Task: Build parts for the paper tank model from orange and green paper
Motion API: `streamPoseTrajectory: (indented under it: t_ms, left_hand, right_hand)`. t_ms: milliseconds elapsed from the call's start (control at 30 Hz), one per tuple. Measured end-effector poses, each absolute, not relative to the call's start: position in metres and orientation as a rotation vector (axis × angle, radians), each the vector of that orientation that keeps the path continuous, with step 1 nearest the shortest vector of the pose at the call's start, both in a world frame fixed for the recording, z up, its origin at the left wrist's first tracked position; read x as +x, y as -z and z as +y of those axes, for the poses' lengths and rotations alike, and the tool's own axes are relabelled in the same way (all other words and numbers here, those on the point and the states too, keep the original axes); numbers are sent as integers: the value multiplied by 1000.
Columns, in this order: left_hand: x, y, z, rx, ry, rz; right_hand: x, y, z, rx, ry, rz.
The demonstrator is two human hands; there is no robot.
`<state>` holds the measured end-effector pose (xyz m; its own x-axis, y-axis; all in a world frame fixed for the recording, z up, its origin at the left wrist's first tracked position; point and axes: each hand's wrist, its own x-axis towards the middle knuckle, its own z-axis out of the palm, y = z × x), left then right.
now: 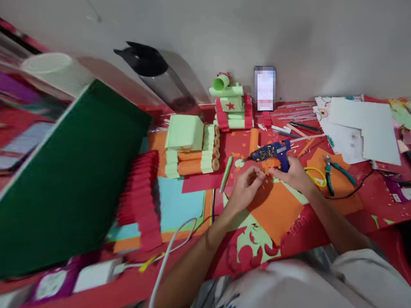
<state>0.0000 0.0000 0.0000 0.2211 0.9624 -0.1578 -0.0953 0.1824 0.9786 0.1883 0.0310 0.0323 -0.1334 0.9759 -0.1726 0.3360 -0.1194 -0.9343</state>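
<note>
My right hand (297, 174) is closed around the handle of a blue hot glue gun (278, 149), whose dark, speckled barrel points left. The thumb reaches left below the handle. My left hand (247, 186) is closed in a pinch beside the right thumb, on what looks like a small orange paper piece (267, 170); its shape is mostly hidden. A sheet of orange paper (278, 209) lies below both hands. Left of them are a rolled light green paper stick (226, 174) and a pale green disc (239, 163). An orange paper tube (254, 137) stands beyond the gun.
A green and red paper tank model (233, 105) stands by the wall, near a phone (265, 89). Left are orange and green paper rolls (195, 164), pleated red paper (146, 201) and a dark green board (70, 179). Pliers (342, 171) and yellow-handled scissors (316, 176) lie right.
</note>
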Motion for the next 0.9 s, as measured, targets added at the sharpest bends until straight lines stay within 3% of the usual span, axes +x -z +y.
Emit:
streamPoseTrajectory:
  t_ms: [900]
  left_hand:
    - [2,-6,-3,1090,-943,1039]
  right_hand:
    - [189,-34,29,-1462,-1212,-1545]
